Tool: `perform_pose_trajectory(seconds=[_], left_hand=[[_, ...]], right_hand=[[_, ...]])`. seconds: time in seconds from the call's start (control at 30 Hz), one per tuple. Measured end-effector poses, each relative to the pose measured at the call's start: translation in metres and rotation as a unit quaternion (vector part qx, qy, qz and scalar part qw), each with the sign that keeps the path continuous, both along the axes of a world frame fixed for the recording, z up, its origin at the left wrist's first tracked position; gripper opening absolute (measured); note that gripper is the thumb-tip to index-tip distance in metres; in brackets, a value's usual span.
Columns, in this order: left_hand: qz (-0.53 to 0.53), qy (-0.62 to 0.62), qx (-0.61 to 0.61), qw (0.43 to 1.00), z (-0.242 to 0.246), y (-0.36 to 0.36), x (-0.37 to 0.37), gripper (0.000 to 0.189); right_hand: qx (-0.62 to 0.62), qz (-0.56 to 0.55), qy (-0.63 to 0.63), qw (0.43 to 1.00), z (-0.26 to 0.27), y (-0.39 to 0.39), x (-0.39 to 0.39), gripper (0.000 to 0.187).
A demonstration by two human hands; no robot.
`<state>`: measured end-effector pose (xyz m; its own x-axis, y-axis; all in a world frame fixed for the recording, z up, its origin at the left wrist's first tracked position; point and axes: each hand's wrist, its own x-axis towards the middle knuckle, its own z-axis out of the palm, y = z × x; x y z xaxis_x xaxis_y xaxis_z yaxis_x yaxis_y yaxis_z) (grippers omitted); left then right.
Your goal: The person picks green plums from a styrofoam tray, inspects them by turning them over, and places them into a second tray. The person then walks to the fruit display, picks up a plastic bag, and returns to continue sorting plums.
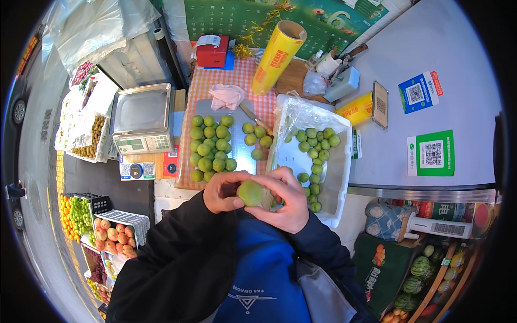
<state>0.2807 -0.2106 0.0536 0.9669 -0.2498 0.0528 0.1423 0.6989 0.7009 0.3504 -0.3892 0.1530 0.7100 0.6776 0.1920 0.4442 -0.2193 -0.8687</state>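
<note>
My left hand (224,193) and my right hand (286,203) meet in front of my chest, both closed around one round green plum (251,193). Just beyond my left hand, a pile of green plums (210,143) covers part of a shiny sheet on the checked tablecloth (198,87). Several loose plums (257,135) lie to the right of that pile, beside a knife (255,118) with a wooden handle. Past my right hand stands a white foam box (342,169) with more green plums (317,149) inside and clear plastic film over its far end.
A weighing scale (141,111) stands at left, with a pink cloth (227,96) and a red label printer (213,51) farther back. A tall yellow film roll (278,58) stands upright behind the box. Fruit crates (121,224) line the lower left.
</note>
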Motion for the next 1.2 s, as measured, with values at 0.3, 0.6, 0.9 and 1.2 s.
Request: perform_pose_trajectory(seconds=[0.3,0.6,0.9,1.2], left_hand=[[0.205,0.130,0.085,0.966,-0.036,0.022,-0.020,0.062],[0.322,0.326,0.102,0.883,-0.088,0.047,-0.064,0.039],[0.319,0.339,0.096,0.880,-0.093,0.044,-0.070,0.038],[0.311,0.347,0.143,0.873,-0.126,0.056,-0.071,0.038]], right_hand=[[-0.089,-0.085,-0.038,0.992,-0.029,0.009,0.043,0.049],[-0.362,0.055,-0.060,0.929,-0.168,0.085,0.092,0.041],[-0.413,0.107,-0.064,0.902,-0.199,0.098,0.096,0.052],[-0.139,-0.160,0.068,0.975,-0.089,-0.044,0.150,0.041]])
